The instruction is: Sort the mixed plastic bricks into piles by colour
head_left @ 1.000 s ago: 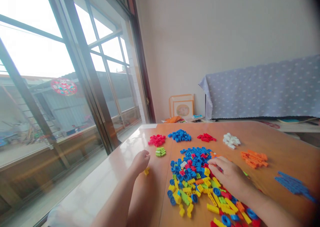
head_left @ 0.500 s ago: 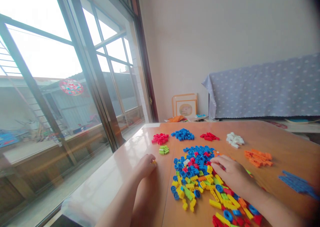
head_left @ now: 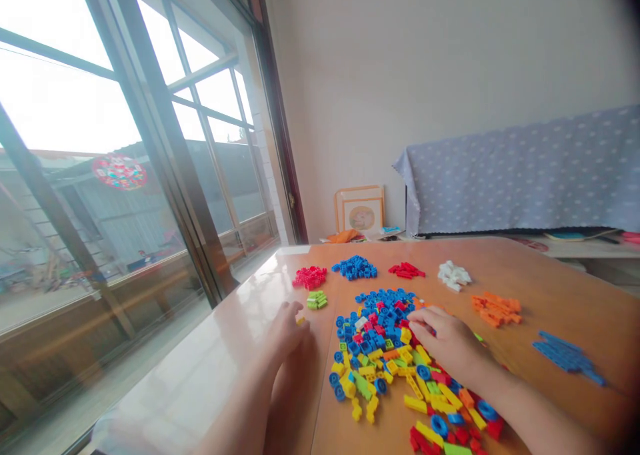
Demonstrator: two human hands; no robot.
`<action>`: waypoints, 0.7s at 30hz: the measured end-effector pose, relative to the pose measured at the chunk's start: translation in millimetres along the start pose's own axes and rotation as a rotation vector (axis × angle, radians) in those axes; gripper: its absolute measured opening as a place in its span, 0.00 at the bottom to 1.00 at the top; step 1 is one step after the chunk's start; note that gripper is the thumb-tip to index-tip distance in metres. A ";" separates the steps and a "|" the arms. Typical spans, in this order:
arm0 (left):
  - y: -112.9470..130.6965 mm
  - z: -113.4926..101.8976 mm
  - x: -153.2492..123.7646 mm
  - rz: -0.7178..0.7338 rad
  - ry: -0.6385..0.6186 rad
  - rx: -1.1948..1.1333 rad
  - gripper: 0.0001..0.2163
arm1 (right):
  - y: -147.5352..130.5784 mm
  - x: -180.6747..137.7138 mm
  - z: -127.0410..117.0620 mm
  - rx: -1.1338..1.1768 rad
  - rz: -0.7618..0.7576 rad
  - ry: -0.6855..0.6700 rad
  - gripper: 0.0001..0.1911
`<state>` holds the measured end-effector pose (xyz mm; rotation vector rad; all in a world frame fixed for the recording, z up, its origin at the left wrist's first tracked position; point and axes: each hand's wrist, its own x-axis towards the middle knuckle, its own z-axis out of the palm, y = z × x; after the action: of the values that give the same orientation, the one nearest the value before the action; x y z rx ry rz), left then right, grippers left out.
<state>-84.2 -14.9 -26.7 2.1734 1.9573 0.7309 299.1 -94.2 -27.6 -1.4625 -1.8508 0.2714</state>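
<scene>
Many blocky plastic bricks [head_left: 393, 355] crowd the right hand [head_left: 445, 340].

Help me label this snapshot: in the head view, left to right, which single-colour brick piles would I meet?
Pinkish-red pile, chunky blue pile, slim red pile, white pile, orange pile, long blue pile. The lime pile, omitted, lies in front of the first.

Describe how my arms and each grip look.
Your left arm and right arm are bare, with no sleeves in view. The left grip and right grip are ungloved human hands; no wristwatch or bracelet shows.
</scene>
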 end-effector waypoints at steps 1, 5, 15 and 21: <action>3.5 -1.5 -0.4 0.016 0.007 -0.002 0.16 | 0.1 0.6 -0.4 0.003 0.006 0.002 0.16; 24.5 -7.3 0.0 0.102 -0.035 -0.016 0.12 | 1.1 2.7 -5.1 -0.003 0.023 0.017 0.17; 82.2 -1.5 -0.1 0.291 -0.278 -0.045 0.13 | 5.6 6.4 -19.5 -0.044 0.096 0.085 0.17; 105.3 6.9 -4.8 0.358 -0.324 -0.030 0.16 | 3.1 5.3 -22.9 -0.031 0.108 0.100 0.16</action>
<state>13.5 -34.0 8.6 2.4689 1.4154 0.4071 316.2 -94.7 -11.2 -1.5714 -1.7062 0.2181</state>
